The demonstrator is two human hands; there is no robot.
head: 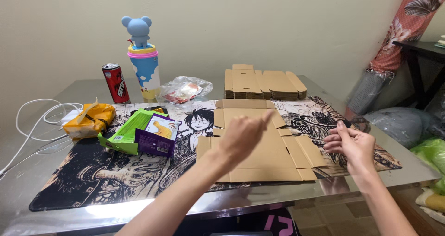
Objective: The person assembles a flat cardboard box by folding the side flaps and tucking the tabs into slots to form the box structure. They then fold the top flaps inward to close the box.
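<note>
A flat unfolded brown cardboard box (278, 148) lies on a black-and-white printed desk mat (116, 180). My left hand (243, 134) hovers over the middle of the cardboard, fingers loosely curled, index finger pointing toward the far side, holding nothing. My right hand (350, 143) floats by the cardboard's right flaps with its fingers apart and empty. A stack of flat cardboard boxes (264, 84) sits behind at the table's far side.
Left of the cardboard lie a green and a purple snack packet (148, 133) and a yellow packet (88, 120). A red can (116, 83), a blue-topped tumbler (143, 60), a plastic bag (185, 90) and white cables (32, 124) stand farther back. Bags lie at the right.
</note>
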